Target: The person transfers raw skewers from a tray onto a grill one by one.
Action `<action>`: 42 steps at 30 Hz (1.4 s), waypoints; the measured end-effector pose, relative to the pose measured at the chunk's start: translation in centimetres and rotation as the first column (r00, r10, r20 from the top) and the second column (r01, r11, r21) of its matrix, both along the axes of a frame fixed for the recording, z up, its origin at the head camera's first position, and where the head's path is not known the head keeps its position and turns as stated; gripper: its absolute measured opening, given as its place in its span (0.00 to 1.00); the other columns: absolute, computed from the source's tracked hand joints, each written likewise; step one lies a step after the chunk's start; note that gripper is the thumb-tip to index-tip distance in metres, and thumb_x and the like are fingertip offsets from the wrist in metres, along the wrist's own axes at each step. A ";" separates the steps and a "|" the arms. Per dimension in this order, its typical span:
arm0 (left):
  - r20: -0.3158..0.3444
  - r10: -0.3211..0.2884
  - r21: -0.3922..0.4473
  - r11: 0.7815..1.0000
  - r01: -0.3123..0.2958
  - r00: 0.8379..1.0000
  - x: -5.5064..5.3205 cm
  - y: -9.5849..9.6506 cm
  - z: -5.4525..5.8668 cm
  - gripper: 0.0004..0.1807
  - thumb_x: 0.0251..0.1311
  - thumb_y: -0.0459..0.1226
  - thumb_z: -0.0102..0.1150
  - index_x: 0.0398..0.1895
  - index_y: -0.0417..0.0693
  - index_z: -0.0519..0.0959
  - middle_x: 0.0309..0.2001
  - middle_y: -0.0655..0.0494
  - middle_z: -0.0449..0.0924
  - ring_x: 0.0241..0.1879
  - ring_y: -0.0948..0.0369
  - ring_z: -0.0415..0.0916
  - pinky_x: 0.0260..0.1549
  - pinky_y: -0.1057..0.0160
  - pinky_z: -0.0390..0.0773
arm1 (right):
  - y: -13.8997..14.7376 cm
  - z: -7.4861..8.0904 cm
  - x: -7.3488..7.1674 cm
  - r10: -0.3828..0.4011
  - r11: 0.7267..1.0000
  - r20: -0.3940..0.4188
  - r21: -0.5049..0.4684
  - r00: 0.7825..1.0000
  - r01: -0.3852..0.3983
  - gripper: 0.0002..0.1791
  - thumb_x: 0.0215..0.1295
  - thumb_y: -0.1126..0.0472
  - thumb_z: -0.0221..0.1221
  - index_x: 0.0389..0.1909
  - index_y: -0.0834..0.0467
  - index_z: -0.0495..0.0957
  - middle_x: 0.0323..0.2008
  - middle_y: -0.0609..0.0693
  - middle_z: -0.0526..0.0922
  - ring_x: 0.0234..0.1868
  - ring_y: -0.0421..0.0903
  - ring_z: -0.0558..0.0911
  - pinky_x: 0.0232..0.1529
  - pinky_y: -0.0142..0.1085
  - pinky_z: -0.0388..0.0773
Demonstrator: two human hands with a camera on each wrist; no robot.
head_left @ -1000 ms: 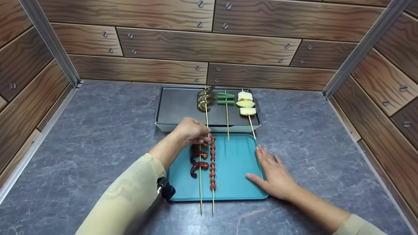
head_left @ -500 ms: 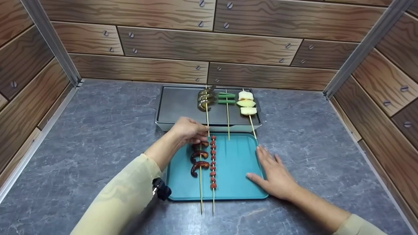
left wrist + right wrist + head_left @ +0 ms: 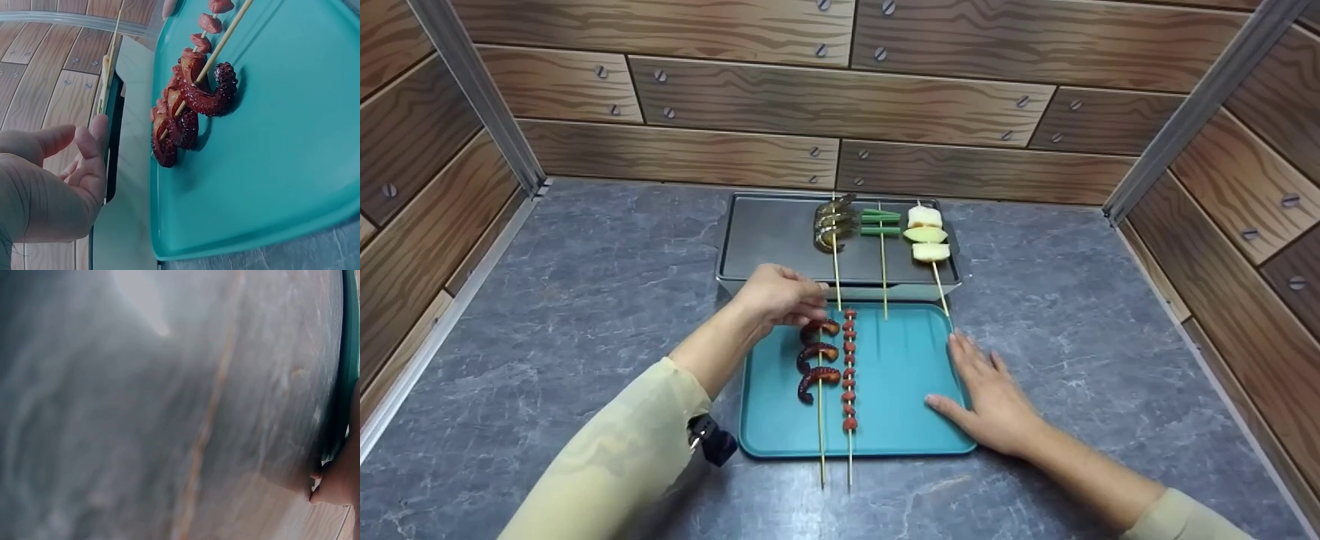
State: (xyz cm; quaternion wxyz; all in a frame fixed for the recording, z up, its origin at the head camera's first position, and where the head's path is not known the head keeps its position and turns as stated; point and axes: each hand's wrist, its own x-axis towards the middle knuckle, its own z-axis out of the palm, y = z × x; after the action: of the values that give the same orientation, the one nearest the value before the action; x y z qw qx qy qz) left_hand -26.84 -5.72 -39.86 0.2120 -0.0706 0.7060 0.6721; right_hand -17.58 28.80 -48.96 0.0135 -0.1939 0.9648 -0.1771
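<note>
My left hand (image 3: 780, 296) hovers over the far left of the teal tray (image 3: 900, 420), fingers loosely bent and holding nothing. A gap separates its fingertips from the stick of the shrimp skewer (image 3: 834, 225), which lies on the dark griddle (image 3: 765, 236). In the left wrist view, the thumb and fingers of the left hand (image 3: 62, 180) stand apart beside the griddle. On the tray lie an octopus tentacle skewer (image 3: 819, 377) and a skewer of small red pieces (image 3: 849, 382). My right hand (image 3: 990, 401) rests with straight fingers along the tray's right edge.
A skewer of green stalks (image 3: 880, 223) and a skewer of pale chunks (image 3: 926, 235) also lie on the griddle, sticks overhanging its front. Wood-patterned walls (image 3: 840, 97) enclose the grey marbled table (image 3: 607, 247).
My left hand has let go of the shrimp skewer's stick and drawn back to the left. The shrimp skewer stays on the griddle. My right hand has kept its place.
</note>
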 end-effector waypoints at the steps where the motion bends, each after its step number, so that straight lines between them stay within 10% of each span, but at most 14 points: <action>1: -0.004 0.004 0.001 1.000 -0.004 1.000 0.1 -0.1 0.0 0.15 0.72 0.32 0.66 0.55 0.30 0.81 0.53 0.31 0.86 0.31 0.58 0.89 0.25 0.71 0.84 | 0.0 0.0 0.0 0.000 1.000 -0.001 0.000 1.000 0.000 0.55 0.76 0.31 0.55 0.84 0.66 0.47 0.84 0.63 0.48 0.84 0.61 0.51 0.80 0.67 0.41; 42: -0.019 -0.105 -0.048 0.993 0.104 0.994 10.5 -3.0 -1.1 0.13 0.71 0.35 0.67 0.49 0.31 0.85 0.43 0.39 0.90 0.37 0.53 0.91 0.29 0.65 0.87 | 0.0 0.0 0.1 -0.003 1.000 0.007 -0.003 1.000 0.003 0.56 0.76 0.31 0.55 0.84 0.66 0.46 0.85 0.62 0.46 0.84 0.61 0.50 0.80 0.67 0.41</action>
State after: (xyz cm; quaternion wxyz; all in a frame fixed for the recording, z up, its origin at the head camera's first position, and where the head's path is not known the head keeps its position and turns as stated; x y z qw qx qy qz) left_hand -16.37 -8.69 -40.93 0.2375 -0.0311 0.7266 0.6440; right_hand -17.52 28.83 -49.00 0.0164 -0.1920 0.9647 -0.1795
